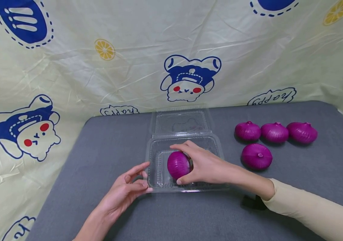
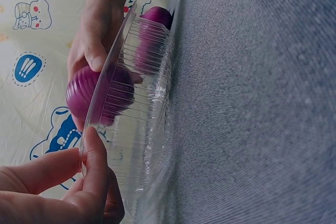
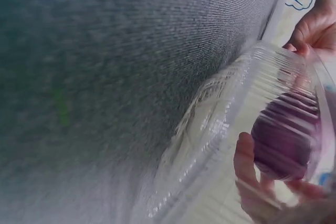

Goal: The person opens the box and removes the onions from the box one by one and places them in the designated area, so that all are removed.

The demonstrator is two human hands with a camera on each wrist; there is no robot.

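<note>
A purple onion (image 1: pixel 178 165) is gripped by my right hand (image 1: pixel 204 164), thumb on the near side and fingers over the far side. Hand and onion are at the base of a clear plastic clamshell box (image 1: pixel 156 147), whose lid lies folded back. In the left wrist view the onion (image 2: pixel 86 95) is partly above the box rim and partly seen through the wall. My left hand (image 1: pixel 126 189) pinches the rim at the box's near left corner between thumb and fingers, as the left wrist view shows. Whether the onion touches the box floor I cannot tell.
Several more purple onions (image 1: pixel 275 132) sit on the grey table (image 1: pixel 105 144) right of the box, most in a row, with one onion (image 1: pixel 256 156) nearer. The open lid (image 1: pixel 181 121) reaches toward the printed curtain (image 1: pixel 135 77) behind the table.
</note>
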